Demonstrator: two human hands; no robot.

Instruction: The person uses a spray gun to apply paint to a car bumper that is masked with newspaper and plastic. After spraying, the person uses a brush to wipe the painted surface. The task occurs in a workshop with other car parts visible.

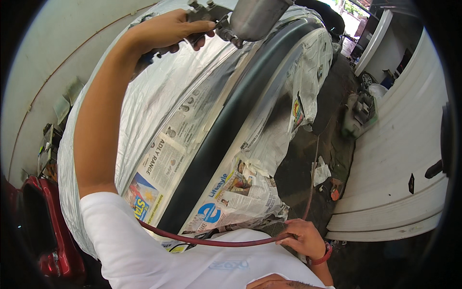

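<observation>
At the top of the head view, my left hand (163,31) is closed round the handle of a spray gun (211,14) with a grey metal cup (257,19), partly cut off by the frame's edge. Below the gun runs a long, dark, smooth car panel strip (211,154), framed by taped newspaper (163,164) and silvery plastic sheeting (144,103). Low on the right, my right hand (303,237), wearing a red wristband, grips a dark red hose (226,242). The hose crosses in front of my white shirt.
A red car part (57,236) stands at the lower left. To the right is a big white panel (390,188), with a greenish bin (361,115) of items beyond it. Crumpled paper (321,172) lies on the dark floor, and a wheel (368,79) is farther back.
</observation>
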